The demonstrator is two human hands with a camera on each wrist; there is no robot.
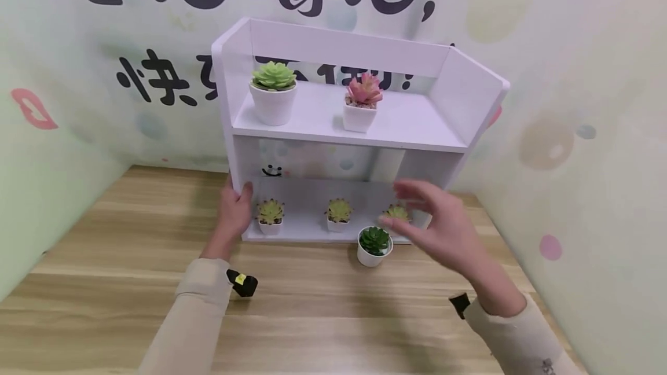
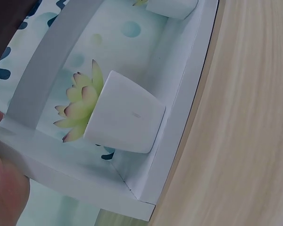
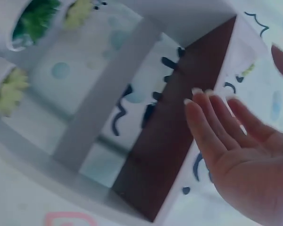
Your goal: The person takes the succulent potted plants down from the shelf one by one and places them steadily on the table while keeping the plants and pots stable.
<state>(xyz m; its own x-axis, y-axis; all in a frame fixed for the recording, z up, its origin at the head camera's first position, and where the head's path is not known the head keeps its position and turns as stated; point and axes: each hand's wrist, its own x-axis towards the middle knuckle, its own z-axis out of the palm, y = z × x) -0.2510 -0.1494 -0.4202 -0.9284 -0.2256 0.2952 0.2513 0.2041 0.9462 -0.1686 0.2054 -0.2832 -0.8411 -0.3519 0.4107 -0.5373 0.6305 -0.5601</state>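
A white two-tier shelf (image 1: 344, 140) stands on the wooden table. My left hand (image 1: 233, 210) grips its left side panel low down, the thumb on the front edge and the fingers hidden behind. My right hand (image 1: 443, 230) hovers before the shelf's lower right part, its fingers extended, thumb apart and nothing held. Just left of it, a dark green succulent (image 1: 374, 245) in a round white pot is at the shelf's front edge. Behind the right hand, a yellow-green succulent (image 1: 397, 213) is partly hidden. In the left wrist view another yellow-green succulent (image 2: 125, 115) sits inside the lower corner.
The upper tier holds a green succulent (image 1: 273, 100) at left and a pink succulent (image 1: 361, 111) near the middle. Another small yellow-green succulent (image 1: 339, 216) is mid lower tier. A printed wall (image 1: 172, 132) rises behind, and side walls flank the table (image 1: 302, 317).
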